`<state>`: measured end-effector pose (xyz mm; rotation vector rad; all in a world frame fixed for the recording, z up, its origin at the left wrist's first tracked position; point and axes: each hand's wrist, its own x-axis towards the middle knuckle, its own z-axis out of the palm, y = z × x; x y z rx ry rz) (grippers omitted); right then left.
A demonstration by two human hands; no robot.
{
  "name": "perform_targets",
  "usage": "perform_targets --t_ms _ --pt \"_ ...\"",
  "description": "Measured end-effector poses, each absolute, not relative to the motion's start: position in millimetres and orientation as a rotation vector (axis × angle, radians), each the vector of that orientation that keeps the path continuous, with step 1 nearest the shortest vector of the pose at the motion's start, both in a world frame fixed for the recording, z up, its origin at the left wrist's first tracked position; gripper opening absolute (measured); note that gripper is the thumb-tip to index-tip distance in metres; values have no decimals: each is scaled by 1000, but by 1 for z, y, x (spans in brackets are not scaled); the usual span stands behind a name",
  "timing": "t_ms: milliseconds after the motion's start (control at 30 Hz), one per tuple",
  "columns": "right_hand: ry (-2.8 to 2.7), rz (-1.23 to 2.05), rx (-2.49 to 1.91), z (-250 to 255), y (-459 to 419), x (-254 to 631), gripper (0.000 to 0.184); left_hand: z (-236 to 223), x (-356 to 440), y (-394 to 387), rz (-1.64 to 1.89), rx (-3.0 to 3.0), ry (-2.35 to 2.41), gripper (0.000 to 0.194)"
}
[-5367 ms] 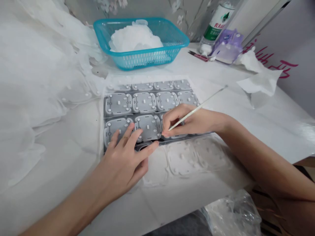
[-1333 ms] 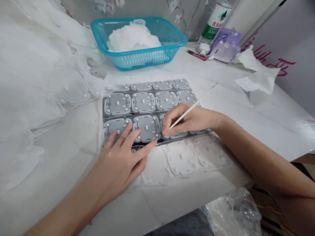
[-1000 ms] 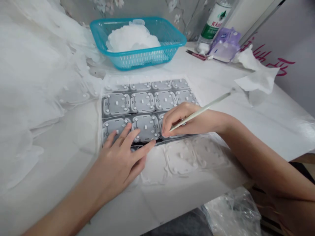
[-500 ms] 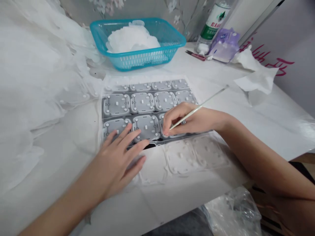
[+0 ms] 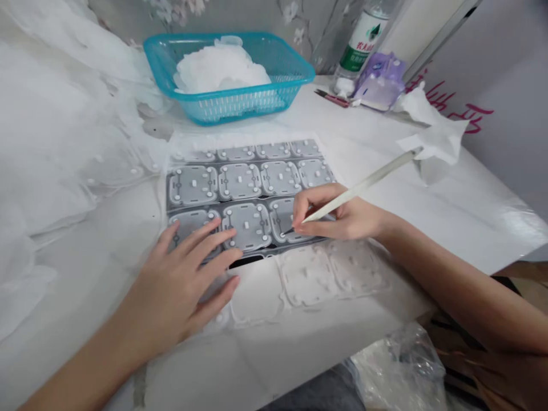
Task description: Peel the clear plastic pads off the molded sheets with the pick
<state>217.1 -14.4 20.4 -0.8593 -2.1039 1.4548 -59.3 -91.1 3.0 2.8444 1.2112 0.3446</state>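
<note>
A translucent moulded sheet (image 5: 240,181) of rounded-square panels with small white pegs lies on the table, partly over a dark backing. My left hand (image 5: 171,279) rests on its left side, palm down with fingers spread. My right hand (image 5: 346,220) is closed in a pen grip around a slim, pale pen-shaped tool (image 5: 363,184). The tool's thin dark tip meets or hovers just over the third panel of the second-nearest row; contact cannot be made out. In the nearest row, one rounded outline (image 5: 257,291) shows plain white.
A blue basket (image 5: 240,105) at the back holds a pile of thin translucent pieces (image 5: 222,65). Pink-handled snips (image 5: 333,98), a water bottle (image 5: 359,43), a purple packet (image 5: 381,80) and crumpled paper (image 5: 440,137) lie back right. White sheeting (image 5: 55,114) is heaped left.
My left hand has slid leftward off the cut edge, thumb now spread apart. My right hand has lifted slightly and shifted right, uncovering the tool's dark tip. The view has also shifted slightly.
</note>
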Motion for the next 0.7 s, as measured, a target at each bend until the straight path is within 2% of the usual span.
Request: perform_targets --t_ms 200,467,700 --pt "-2105 1479 -873 12 -21 227 6 10 -31 -83 458 2890 1095 29" --pt "-2294 1292 -651 18 -15 228 13 5 3 -61 547 3078 860 18" --pt "-2370 1259 -615 21 -15 229 14 2 0 -62 562 2980 903 20"
